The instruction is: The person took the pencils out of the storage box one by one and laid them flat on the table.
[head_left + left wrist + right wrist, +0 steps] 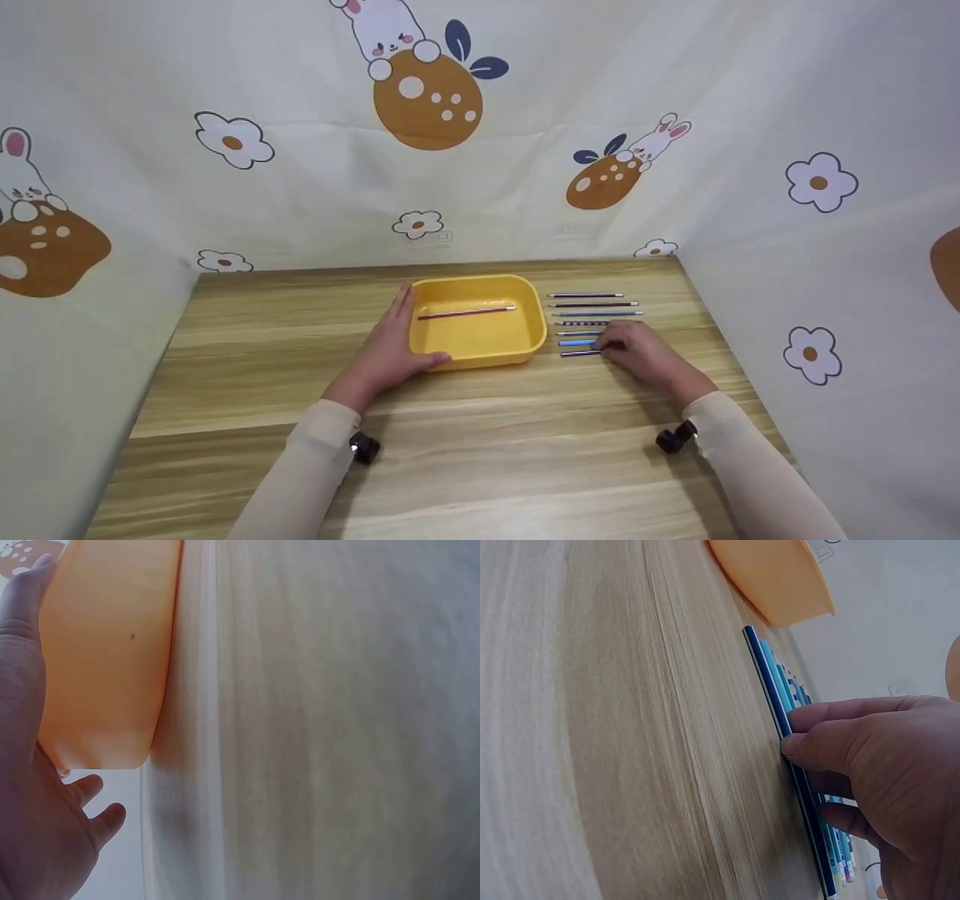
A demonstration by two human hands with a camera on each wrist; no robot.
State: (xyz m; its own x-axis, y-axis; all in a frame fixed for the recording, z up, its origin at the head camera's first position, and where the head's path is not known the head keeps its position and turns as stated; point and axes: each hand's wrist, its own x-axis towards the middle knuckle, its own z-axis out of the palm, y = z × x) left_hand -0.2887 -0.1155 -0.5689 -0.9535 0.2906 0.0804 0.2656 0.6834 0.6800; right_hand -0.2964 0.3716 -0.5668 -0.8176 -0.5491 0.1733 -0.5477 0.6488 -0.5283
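My left hand (386, 349) holds the left end of a yellow plastic box (480, 341), its thumb on the near rim and its fingers at the far left corner. Inside the box a reddish pencil (466, 313) lies at a slight slant. To the right of the box, several pencils lie side by side in a row. With thumb and fingertips, my right hand (645, 352) pinches the dark blue pencil (768, 682) nearest me, which appears to lie on or close to the table. A light blue pencil (577, 343) lies just behind it, partly hidden by the fingers.
Farther back in the row lie a dark-patterned pencil (581, 323) and a dark red one (592, 305). The wood-grain table (495, 450) meets a cream cloth (322, 210) with rabbit and flower prints at the back and sides.
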